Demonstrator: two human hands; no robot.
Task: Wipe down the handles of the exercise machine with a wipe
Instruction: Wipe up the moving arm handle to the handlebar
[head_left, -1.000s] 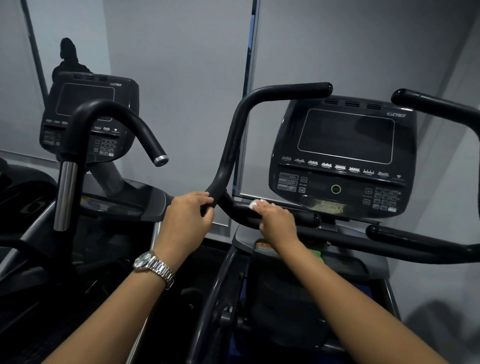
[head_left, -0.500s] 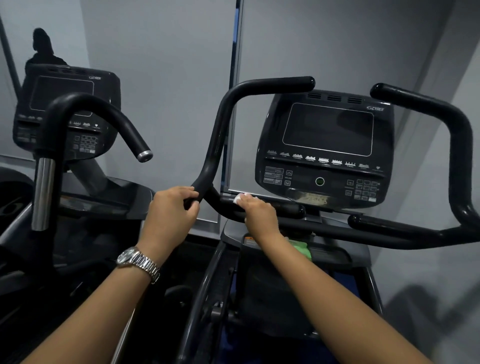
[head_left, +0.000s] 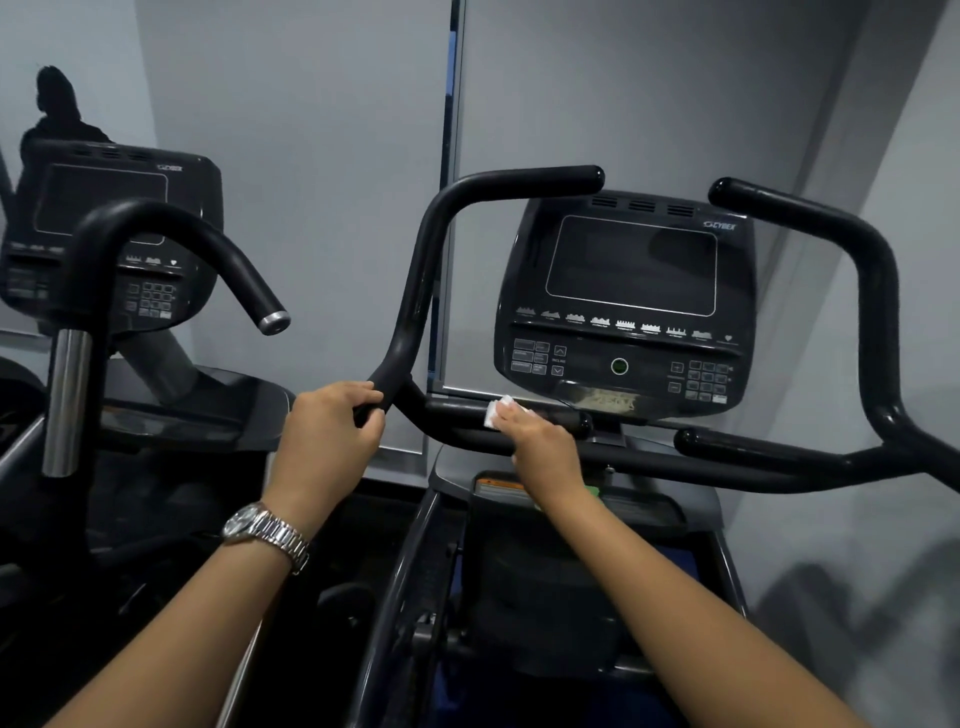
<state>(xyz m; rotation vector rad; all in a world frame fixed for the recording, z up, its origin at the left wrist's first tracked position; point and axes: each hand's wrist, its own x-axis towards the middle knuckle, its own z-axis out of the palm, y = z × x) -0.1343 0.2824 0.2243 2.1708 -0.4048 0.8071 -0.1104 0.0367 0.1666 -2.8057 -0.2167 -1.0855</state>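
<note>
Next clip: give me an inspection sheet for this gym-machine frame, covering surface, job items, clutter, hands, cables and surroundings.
Surface: black padded inner handlebar below the dark console; no marks can be made out.
Job's things: small white wipe pressed on that bar; tall curved black left handle and right handle carry no wipe.
Clutter: orange-and-white label and a green patch below the bar.
Hands: left hand, silver wristwatch on its wrist, grips the left handle's base; right hand holds the wipe on the bar.
Cables: nothing seen.
Surroundings: second identical machine to the left, grey wall panels behind.
</note>
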